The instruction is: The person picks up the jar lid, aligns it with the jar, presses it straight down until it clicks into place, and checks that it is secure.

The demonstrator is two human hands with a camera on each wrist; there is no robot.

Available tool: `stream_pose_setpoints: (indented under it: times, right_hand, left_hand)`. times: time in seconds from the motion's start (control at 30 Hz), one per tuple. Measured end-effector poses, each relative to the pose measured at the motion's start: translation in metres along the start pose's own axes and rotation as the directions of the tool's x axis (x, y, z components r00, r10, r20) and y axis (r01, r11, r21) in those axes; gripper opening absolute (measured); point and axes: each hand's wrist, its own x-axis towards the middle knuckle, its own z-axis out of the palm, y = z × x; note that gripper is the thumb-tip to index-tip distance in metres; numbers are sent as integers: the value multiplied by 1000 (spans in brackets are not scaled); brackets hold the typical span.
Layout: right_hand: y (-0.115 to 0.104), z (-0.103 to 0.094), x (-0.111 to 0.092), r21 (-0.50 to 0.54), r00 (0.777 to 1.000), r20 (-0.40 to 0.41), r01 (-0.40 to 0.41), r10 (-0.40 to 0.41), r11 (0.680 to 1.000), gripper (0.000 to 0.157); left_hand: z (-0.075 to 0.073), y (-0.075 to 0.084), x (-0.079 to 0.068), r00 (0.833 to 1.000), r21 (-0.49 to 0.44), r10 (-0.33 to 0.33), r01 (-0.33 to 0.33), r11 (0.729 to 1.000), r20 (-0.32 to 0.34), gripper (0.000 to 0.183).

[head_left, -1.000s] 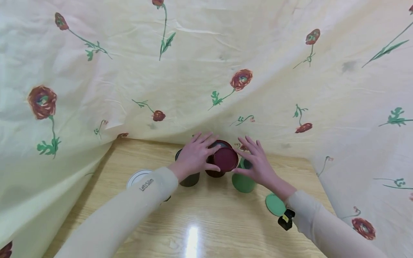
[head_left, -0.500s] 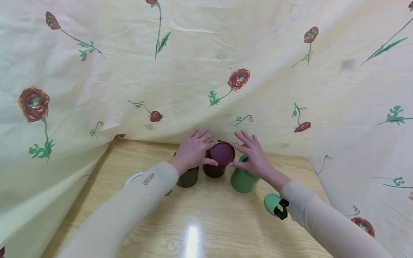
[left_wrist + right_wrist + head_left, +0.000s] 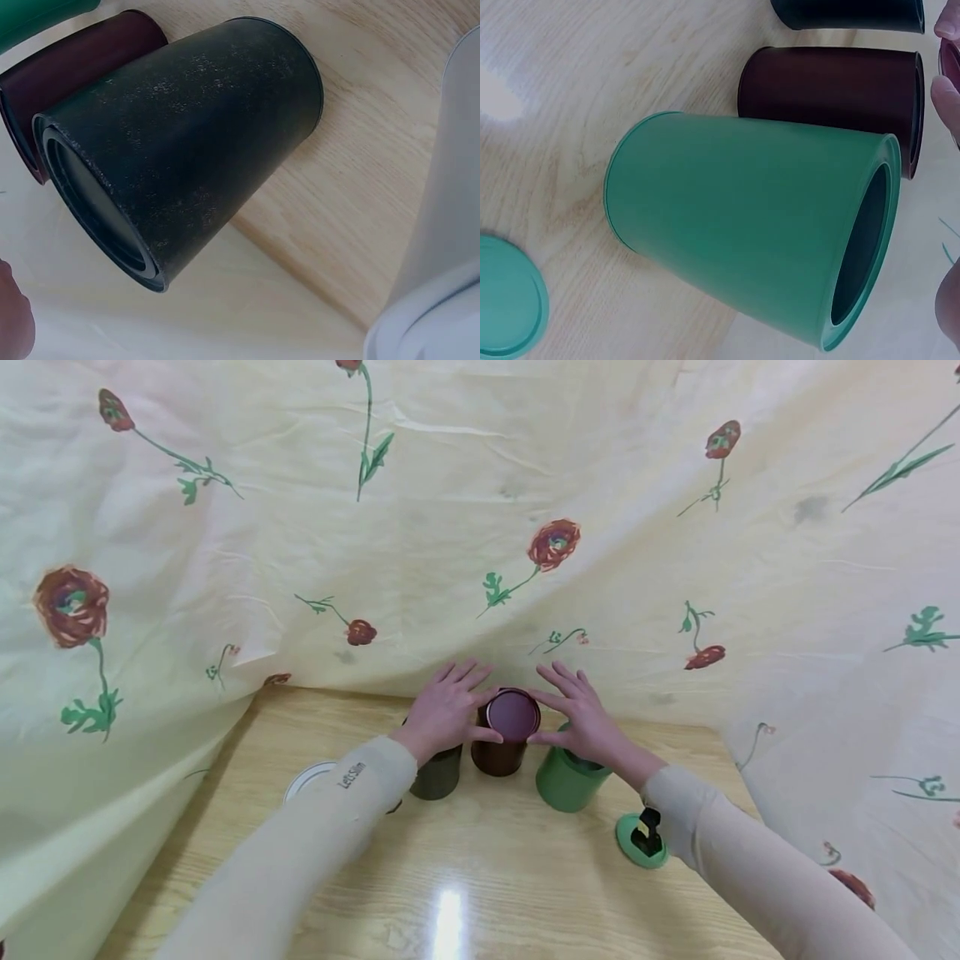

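A maroon lid (image 3: 513,716) is held in the air over the maroon can (image 3: 825,86), spanned between both hands. My left hand (image 3: 442,706) holds its left edge, with thumb and index finger at the rim and the other fingers spread. My right hand (image 3: 581,714) holds the opposite edge the same way. The maroon can stands upright, its mouth mostly hidden by the lid in the head view. To its left, below my left hand, stands a dark grey can (image 3: 187,142) with a recessed top. A green can (image 3: 750,217) with an open mouth stands under my right hand.
A green lid (image 3: 641,843) lies on the wooden table (image 3: 510,877) at right, below the right wrist's black camera. A white can (image 3: 442,225) stands at left, partly behind the left sleeve. A flowered cloth (image 3: 420,552) hangs close behind the cans.
Both hands have moved slightly left and the maroon lid has come over the maroon can, more in line with its mouth. The cans and the green lid stay in place.
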Motion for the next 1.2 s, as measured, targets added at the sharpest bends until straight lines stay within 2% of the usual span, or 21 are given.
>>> stream_pose_setpoints:
  times: [0.43, 0.6, 0.97, 1.2]
  right_hand:
    - [13, 1, 9, 20, 996, 85, -20, 18, 1000, 73]
    - [15, -1, 12, 31, 994, 110, -15, 11, 999, 73]
    - [19, 1, 15, 53, 980, 192, -69, 58, 996, 70]
    - [22, 2, 18, 84, 966, 245, -107, 84, 991, 69]
  left_hand:
    - [15, 0, 3, 998, -12, -58, 58, 998, 18, 86]
    - [17, 1, 5, 994, -15, -90, 91, 996, 59, 86]
    - [20, 3, 6, 979, -36, -131, 139, 990, 159, 84]
    - [23, 4, 5, 975, -43, -147, 156, 987, 168, 82]
